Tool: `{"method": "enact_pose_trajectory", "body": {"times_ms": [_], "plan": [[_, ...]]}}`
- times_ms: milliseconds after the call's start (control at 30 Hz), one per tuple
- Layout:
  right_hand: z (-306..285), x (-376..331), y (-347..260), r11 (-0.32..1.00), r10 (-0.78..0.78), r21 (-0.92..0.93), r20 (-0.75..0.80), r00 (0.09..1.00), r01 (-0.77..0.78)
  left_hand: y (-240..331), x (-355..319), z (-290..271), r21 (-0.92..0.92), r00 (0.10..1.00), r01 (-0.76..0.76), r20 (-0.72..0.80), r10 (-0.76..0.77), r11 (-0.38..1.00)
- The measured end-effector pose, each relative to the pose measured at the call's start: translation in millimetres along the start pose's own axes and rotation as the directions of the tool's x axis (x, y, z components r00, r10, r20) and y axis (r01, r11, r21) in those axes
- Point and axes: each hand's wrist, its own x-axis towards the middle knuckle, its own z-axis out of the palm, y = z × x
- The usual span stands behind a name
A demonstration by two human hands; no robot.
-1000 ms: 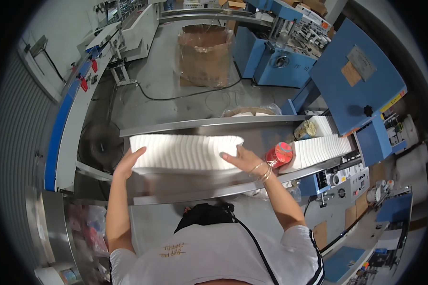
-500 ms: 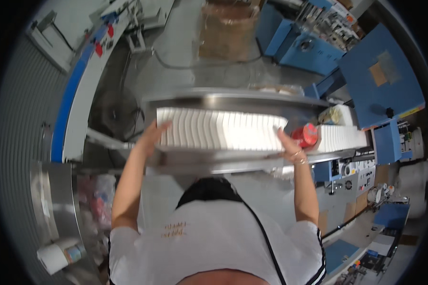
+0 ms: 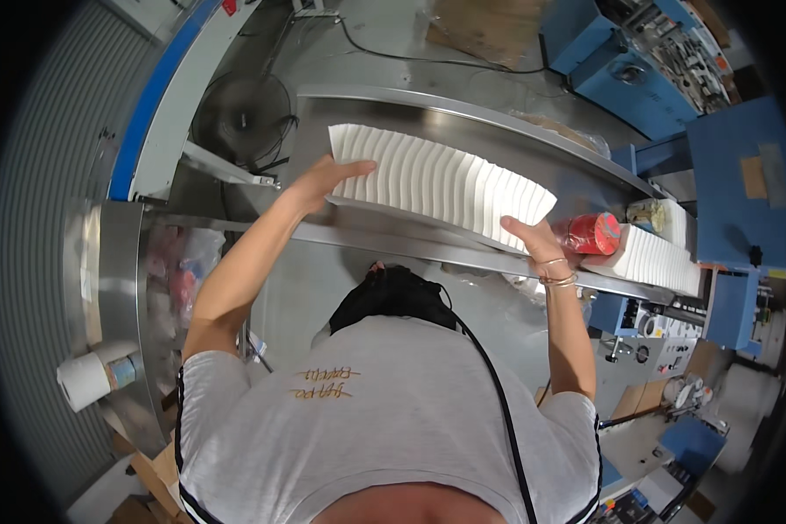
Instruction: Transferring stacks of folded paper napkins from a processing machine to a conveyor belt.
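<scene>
A long row of white folded paper sheets [image 3: 441, 175], ridged across its length, spans the space between my hands over a metal trough [image 3: 319, 113]. My left hand [image 3: 327, 179] grips its left end, thumb on top and fingers hidden underneath. At the other end my right hand [image 3: 533, 236] holds the row, thumb along the near side. Just right of that hand lies a red round roll [image 3: 596, 233] in clear wrap. Beyond the roll, a second row of white folded paper [image 3: 651, 258] rests in the trough.
Blue machinery [image 3: 742, 192] stands at the right end of the trough. A floor fan [image 3: 243, 118] is at the far left, beside a blue-edged white machine table [image 3: 162, 96]. On the left lies a white roll [image 3: 86, 382]. Cardboard [image 3: 485, 35] sits on the floor beyond.
The view has turned, so the trough and the paper row now slant down to the right. Both hands keep their hold on the row's ends, and the picture is sharper.
</scene>
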Motion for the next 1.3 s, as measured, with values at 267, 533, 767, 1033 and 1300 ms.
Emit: {"method": "enact_pose_trajectory", "body": {"times_ms": [267,533,767,1033,1300], "plan": [[19.3,4.5,-11.4,1.000,0.002,-0.022,-0.103,0.995,-0.004,-23.8,-13.5,-19.5,-0.111,0.993,-0.086,-0.085,0.077,0.990],[60.3,21.8,-55.7,0.975,-0.201,-0.082,0.059,0.978,0.206,10.7,-102.5,-49.7,0.015,0.828,-0.467,-0.343,0.443,0.884],[256.8,85.0,-102.9,0.935,-0.207,-0.158,0.486,0.849,0.319,-48.8,-233.5,-170.8,-0.150,0.695,-0.568,-0.614,0.374,0.809],[575.6,128.7,-74.9,0.882,0.091,-0.317,0.840,0.535,0.348,-153.4,-393.2,-303.8,-0.198,0.430,-0.524,-0.901,0.057,0.828],[786.4,149.1,-19.0,0.851,0.369,-0.438,0.891,0.264,0.288,-224.4,-472.3,-374.6,-0.335,0.257,-0.344,-0.932,-0.255,0.877]]}}
